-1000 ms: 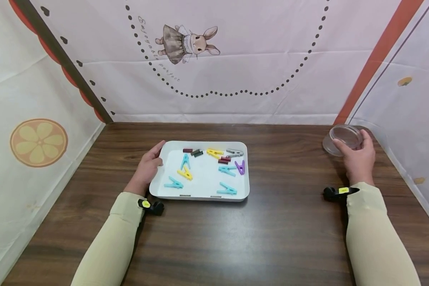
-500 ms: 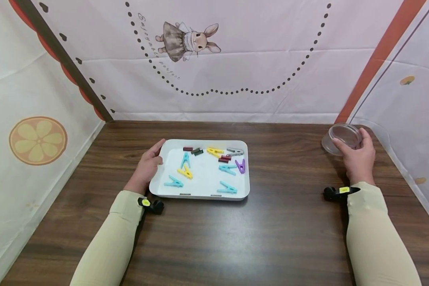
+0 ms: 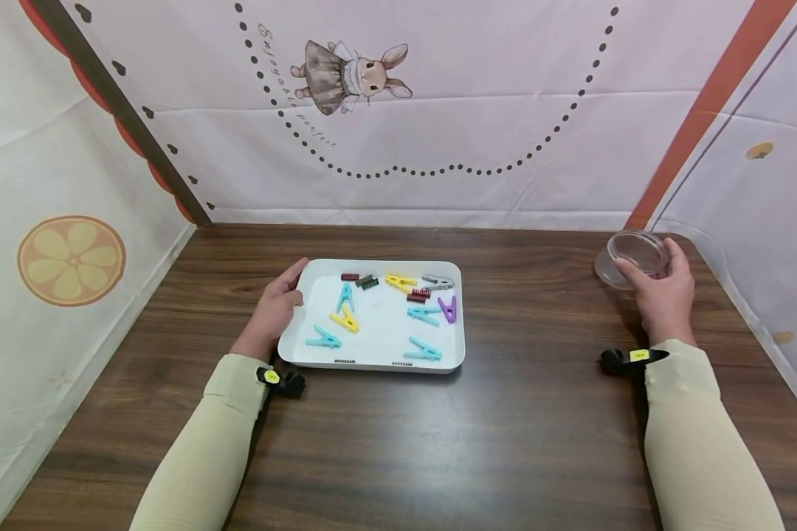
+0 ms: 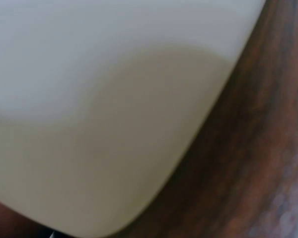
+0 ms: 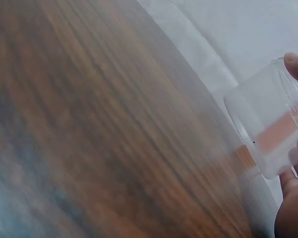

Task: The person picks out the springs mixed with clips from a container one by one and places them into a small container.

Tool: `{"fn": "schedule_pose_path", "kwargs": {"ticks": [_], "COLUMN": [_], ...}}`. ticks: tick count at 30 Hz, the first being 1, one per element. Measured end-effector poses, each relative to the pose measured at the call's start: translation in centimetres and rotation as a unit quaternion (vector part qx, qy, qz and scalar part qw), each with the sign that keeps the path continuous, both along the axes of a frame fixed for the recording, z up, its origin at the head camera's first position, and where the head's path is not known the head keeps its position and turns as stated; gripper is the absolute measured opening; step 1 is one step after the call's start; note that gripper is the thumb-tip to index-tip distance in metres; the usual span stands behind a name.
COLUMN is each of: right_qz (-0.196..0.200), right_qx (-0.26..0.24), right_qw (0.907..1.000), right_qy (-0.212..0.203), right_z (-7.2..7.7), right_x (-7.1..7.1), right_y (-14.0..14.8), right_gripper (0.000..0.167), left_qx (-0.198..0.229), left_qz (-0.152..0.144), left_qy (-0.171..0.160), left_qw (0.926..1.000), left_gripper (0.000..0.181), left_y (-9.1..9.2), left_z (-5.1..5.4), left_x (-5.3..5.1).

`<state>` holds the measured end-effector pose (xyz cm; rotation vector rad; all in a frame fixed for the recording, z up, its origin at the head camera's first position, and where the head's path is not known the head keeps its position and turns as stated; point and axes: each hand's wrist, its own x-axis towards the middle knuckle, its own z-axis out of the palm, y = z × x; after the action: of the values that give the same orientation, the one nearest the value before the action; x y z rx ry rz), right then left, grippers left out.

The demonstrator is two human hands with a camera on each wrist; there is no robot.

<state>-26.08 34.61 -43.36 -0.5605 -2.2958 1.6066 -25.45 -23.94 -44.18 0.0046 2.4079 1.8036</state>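
In the head view my left hand [image 3: 270,313] grips the left rim of a white tray [image 3: 378,343], its thumb over the edge. The tray carries blue clothespins [image 3: 425,349], yellow clothespins [image 3: 344,320], a purple clothespin [image 3: 448,310] and a grey clothespin [image 3: 437,282]. Among these lie small dark red coils [image 3: 418,296] and black coils [image 3: 367,282], which look like springs. At the far right my right hand [image 3: 666,299] holds a clear plastic jar [image 3: 614,269] between thumb and fingers. Nothing shows inside the jar. In the left wrist view, the tray's blurred side [image 4: 139,148] fills most of the picture.
Both stand on a brown wood-grain table [image 3: 518,413], though whether the jar touches it I cannot tell. A printed cloth wall [image 3: 478,133] rises at the back edge, with more cloth on the left [image 3: 73,324] and right [image 3: 770,243].
My right hand has shifted very slightly left with the jar. The left hand and the tray have stayed in place.
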Motion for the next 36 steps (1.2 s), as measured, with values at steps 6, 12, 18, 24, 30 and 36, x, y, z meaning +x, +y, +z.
{"fn": "schedule_pose_path", "kwargs": {"ticks": [6, 12, 18, 24, 30, 36], "right_qz": [0.001, 0.003, 0.004, 0.006, 0.025, 0.041], "right_qx": [0.003, 0.004, 0.002, 0.002, 0.004, 0.009], "right_qw": [1.0000, 1.0000, 1.0000, 1.0000, 0.9996, 0.9990], "right_qy": [0.002, 0.002, 0.006, 0.004, 0.008, 0.015], "right_z": [-0.11, -0.12, -0.12, -0.10, -0.02, -0.05], "right_x": [-0.06, -0.08, -0.11, -0.06, -0.07, -0.03], "right_y": [0.06, -0.04, -0.11, -0.04, -0.09, -0.17], "right_gripper": [0.090, 0.089, 0.089, 0.088, 0.086, 0.084], "left_qx": [-0.007, 0.000, 0.001, -0.004, -0.002, 0.003], "left_qz": [0.005, 0.003, 0.005, 0.007, 0.004, 0.006], "left_qy": [0.001, -0.004, -0.006, -0.007, 0.001, 0.000], "left_qw": [1.0000, 1.0000, 1.0000, 0.9999, 1.0000, 1.0000], "left_gripper": [0.072, 0.072, 0.072, 0.072, 0.073, 0.073], "left_y": [-0.04, -0.08, -0.12, -0.16, -0.22, -0.10], "left_z": [-0.20, -0.23, -0.23, -0.30, -0.41, -0.28], "left_x": [-0.08, 0.00, -0.07, -0.28, -0.23, -0.19]}}
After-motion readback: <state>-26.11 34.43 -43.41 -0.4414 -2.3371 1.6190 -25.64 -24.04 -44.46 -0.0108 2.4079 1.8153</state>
